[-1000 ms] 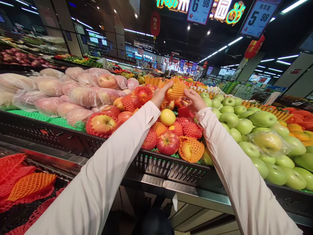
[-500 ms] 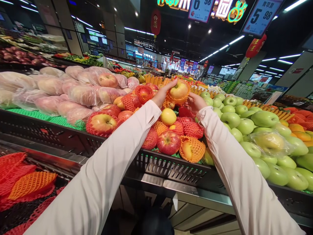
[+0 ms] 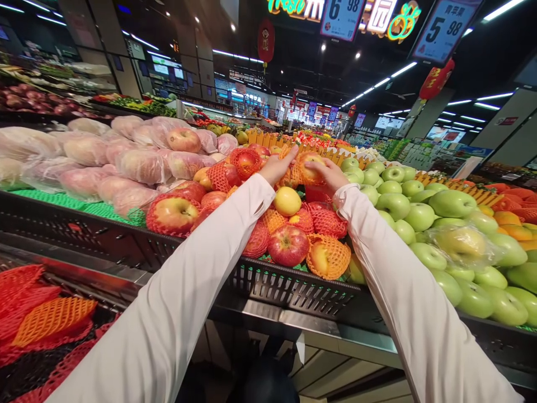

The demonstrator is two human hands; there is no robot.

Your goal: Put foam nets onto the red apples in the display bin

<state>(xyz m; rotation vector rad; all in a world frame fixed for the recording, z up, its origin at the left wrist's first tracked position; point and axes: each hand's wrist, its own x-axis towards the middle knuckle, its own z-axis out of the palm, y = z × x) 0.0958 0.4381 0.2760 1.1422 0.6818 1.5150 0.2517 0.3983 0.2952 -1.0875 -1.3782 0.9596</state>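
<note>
Looking through the head view, I see the right hand (image 3: 334, 176) curled around a red-and-yellow round apple (image 3: 304, 169) in an orange foam-mesh sleeve, thumb across its front. It sits above the piled fruit behind a black slotted plastic crate wall (image 3: 293, 288). The left hand (image 3: 277, 169) is just beside it, fingers extended at some orange mesh; I cannot tell whether they pinch anything.

I judge the apple firm and moderately heavy, its bare skin smooth, slippery and easily bruised. The sleeve should feel soft and springy and may slide, so I favour a broad hold around the fruit's sides, through the mesh.

For writing, I read "6.98" on a hanging white price card (image 3: 342, 19) and "青苹果 5.98" on another white price card (image 3: 445, 29) at the right. Behind them, a glowing neon sign (image 3: 380, 15) shows "fresh" and "园", its top cut off. I make out no brand on the apple.
</note>
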